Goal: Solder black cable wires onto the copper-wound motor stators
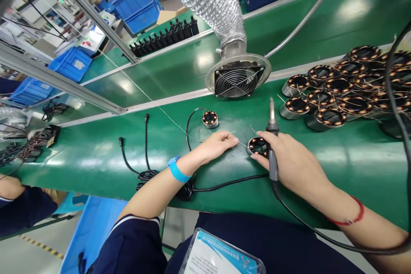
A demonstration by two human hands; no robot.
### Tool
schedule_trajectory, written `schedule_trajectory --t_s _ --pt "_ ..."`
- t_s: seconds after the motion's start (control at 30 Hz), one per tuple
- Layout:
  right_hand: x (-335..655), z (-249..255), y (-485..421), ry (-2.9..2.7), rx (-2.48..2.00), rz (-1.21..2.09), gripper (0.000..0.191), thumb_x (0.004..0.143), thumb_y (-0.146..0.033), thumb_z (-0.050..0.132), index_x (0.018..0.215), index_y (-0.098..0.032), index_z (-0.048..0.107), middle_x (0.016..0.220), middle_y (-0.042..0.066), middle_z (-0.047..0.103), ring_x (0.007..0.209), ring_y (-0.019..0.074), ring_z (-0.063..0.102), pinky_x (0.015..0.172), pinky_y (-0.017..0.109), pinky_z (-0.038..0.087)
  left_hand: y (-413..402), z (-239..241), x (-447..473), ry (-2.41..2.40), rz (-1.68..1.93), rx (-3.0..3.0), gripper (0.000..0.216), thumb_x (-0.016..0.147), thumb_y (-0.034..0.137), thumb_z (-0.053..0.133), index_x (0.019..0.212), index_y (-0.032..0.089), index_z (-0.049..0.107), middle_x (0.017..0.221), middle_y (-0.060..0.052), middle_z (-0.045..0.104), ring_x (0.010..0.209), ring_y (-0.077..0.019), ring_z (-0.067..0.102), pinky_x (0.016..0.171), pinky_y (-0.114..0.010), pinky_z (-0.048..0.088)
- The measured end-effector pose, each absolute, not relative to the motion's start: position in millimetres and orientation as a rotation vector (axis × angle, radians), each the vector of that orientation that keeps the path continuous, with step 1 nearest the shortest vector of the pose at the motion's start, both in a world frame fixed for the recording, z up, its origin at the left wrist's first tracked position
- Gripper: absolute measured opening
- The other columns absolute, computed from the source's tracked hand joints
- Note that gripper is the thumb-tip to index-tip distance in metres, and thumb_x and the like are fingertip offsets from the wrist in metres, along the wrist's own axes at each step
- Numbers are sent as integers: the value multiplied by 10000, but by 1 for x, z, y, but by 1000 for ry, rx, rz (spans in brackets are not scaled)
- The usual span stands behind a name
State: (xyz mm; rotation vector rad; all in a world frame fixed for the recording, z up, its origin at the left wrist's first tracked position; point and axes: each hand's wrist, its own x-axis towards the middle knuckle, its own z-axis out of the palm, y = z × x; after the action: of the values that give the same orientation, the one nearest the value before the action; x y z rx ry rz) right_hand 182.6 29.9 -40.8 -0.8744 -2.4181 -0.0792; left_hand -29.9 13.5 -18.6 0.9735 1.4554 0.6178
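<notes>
My left hand (221, 143) is closed in a pinch on a thin wire (243, 143), which runs to the motor stator (258, 146) at my right hand. My right hand (289, 158) grips a soldering iron (272, 154), its tip pointing away from me. The thumb and fingers of that hand also steady the stator, a metal ring with copper windings, partly hidden by the iron and fingers. Beyond my left hand stands another stator (210, 119), with a black cable (189, 126) curving from it. A coiled black cable (184, 192) lies under and beside my left forearm.
Several wound stators (327, 117) stand grouped on the right of the green bench (105, 150). A fume extractor fan (239, 81) hangs at the back on a foil duct (205, 0). The iron's cord (302, 222) loops along my right arm. Another person's arm (11, 187) is at far left.
</notes>
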Motion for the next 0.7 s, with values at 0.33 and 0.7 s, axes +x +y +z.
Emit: schedule_trajectory --t_s 0.33,0.7 --pt "189 -53 39 -2352 -844 109 348 973 -365 485 1176 -90 551 864 98 622 776 226 578 698 326 474 9 -24 -30 1183 611 1267 150 812 251 643 734 131 688 777 -27 624 726 -113 543 725 -246 425" --pt "191 -62 37 -2288 -873 279 400 963 -394 504 1251 -117 520 918 98 621 818 232 572 729 341 476 11 -24 -27 1513 785 1313 146 870 310 586 859 165 599 726 16 549 678 -109 473 671 -241 399"
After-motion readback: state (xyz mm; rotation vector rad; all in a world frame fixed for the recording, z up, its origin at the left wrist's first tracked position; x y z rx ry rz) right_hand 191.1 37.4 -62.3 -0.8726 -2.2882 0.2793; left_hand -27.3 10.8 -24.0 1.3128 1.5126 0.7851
